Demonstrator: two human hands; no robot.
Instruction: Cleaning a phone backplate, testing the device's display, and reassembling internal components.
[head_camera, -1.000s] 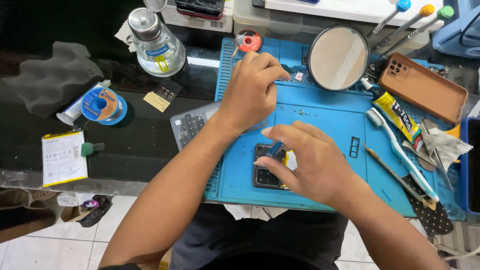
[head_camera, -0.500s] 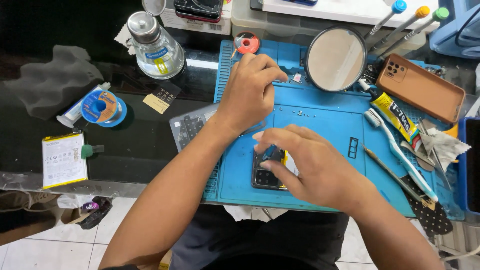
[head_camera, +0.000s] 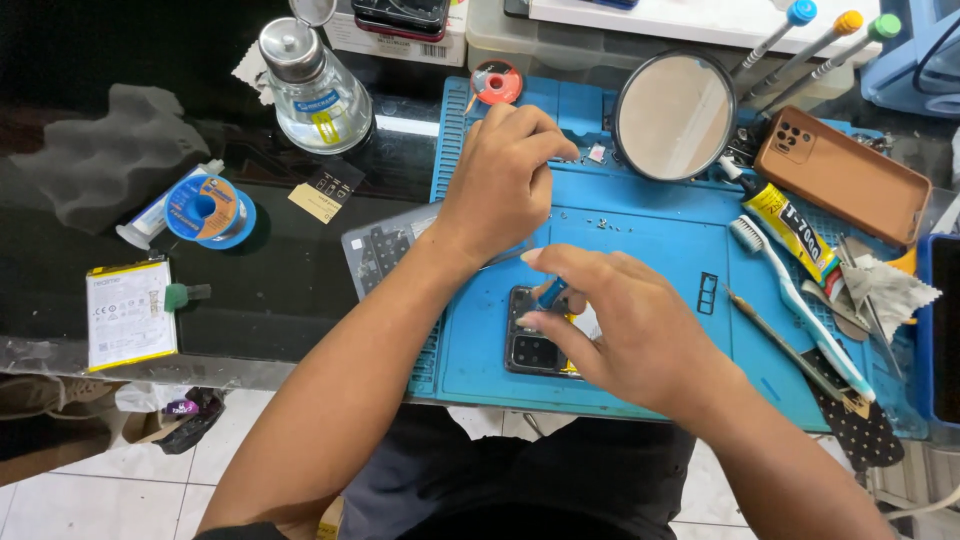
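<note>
Right across the dark table (head_camera: 260, 290) lies a big blue mat (head_camera: 660, 250), reaching to the table's right edge. On the near part of the mat, close to its front edge, lies a dark phone (head_camera: 532, 352) with its back up. The right hand (head_camera: 630, 330) rests over the phone. Its thumb and first finger are pinched tight on a small blue tool (head_camera: 551, 293), and the tip of the tool points down at the phone. The left hand (head_camera: 500, 180) is farther back on the mat. Its fingers are curled and pinched together near the mat's back edge, but what they hold is too small to tell. A round mirror (head_camera: 675, 115) stands at the back edge of the mat. A brown phone case (head_camera: 845, 175) lies at the back right corner. A glass bottle (head_camera: 310, 85) stands on the table, just left of the mat. A white toothbrush (head_camera: 790, 300) lies toward the mat's right edge.
</note>
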